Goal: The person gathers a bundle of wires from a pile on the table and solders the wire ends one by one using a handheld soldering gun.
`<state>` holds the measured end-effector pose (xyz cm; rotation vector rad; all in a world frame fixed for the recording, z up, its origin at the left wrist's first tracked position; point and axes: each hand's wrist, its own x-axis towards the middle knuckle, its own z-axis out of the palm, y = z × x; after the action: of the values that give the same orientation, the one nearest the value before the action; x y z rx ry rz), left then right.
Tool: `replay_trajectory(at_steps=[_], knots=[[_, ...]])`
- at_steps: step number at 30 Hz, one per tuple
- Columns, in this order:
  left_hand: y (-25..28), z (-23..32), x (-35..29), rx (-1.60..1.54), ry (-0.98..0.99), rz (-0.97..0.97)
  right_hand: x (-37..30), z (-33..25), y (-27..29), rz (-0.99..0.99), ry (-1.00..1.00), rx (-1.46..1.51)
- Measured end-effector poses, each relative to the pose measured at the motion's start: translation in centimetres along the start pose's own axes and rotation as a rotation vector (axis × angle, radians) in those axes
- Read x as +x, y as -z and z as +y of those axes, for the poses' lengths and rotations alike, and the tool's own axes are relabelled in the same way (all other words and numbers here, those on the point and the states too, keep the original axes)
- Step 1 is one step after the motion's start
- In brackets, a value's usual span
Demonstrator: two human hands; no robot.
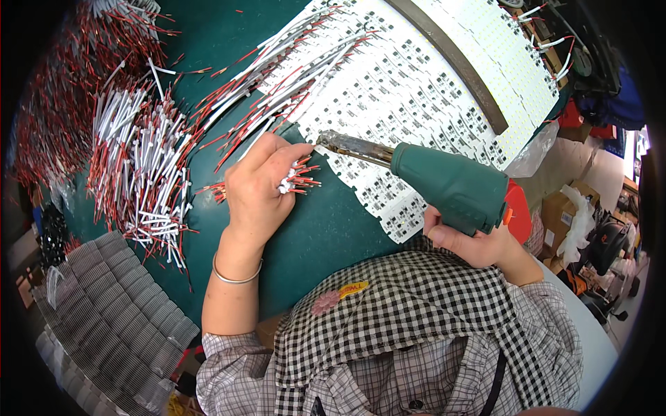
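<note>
My left hand (258, 182) is closed around a bundle of short red-and-white wires (300, 179), whose ends stick out on both sides of the fist. Its thumb and forefinger reach the near left edge of a sheet of white circuit boards (392, 104). In my right hand (472, 239) is the grip of a green soldering gun (451, 182) with a scorched metal barrel. The gun's tip is beside my left fingertips, over the board edge; whether it touches the board I cannot tell. Several wires (277, 104) trail left from the boards.
Large heaps of loose wires (142, 159) cover the left side of the green table (312, 243). A dark curved bar (458, 59) lies across the boards. Stacked grey ridged strips (114, 305) stand at the lower left. Cardboard boxes (565, 218) are on the floor at right.
</note>
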<state>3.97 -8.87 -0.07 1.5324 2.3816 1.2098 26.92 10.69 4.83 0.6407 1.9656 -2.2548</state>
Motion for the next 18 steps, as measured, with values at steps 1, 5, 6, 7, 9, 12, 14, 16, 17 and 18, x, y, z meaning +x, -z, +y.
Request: replay_trajectory(at_steps=[1,5,6,7,9,12,14,16,17,18], knots=[[0.0,0.0,0.0,-0.001,0.000,0.001,0.0,0.1,0.0,-0.021,0.026,-0.081],[0.0,0.2,0.0,0.043,-0.014,0.001,0.3,-0.2,0.2,-0.045,0.092,-0.265],[0.0,0.3,0.0,0.058,-0.017,0.000,0.4,-0.5,0.4,-0.083,0.099,-0.284],[-0.1,0.2,0.0,0.057,-0.016,0.001,0.4,-0.9,0.5,-0.121,0.105,-0.303],[-0.1,0.1,0.0,0.065,-0.025,-0.005,0.4,-1.6,0.4,-0.026,0.092,-0.215],[0.0,0.2,-0.1,0.065,-0.027,0.001,0.3,-2.6,0.3,0.075,0.031,0.090],[0.4,0.6,-0.1,0.053,0.008,-0.036,0.7,-3.0,0.1,0.155,0.152,0.196],[0.8,1.1,0.2,0.037,0.036,-0.075,0.8,-2.8,0.3,0.142,0.183,0.192],[1.0,1.5,0.4,0.034,0.055,-0.111,0.8,-2.8,0.2,0.164,0.213,0.216],[1.2,1.8,0.6,0.031,0.075,-0.147,0.8,-2.7,0.2,0.187,0.243,0.241]])
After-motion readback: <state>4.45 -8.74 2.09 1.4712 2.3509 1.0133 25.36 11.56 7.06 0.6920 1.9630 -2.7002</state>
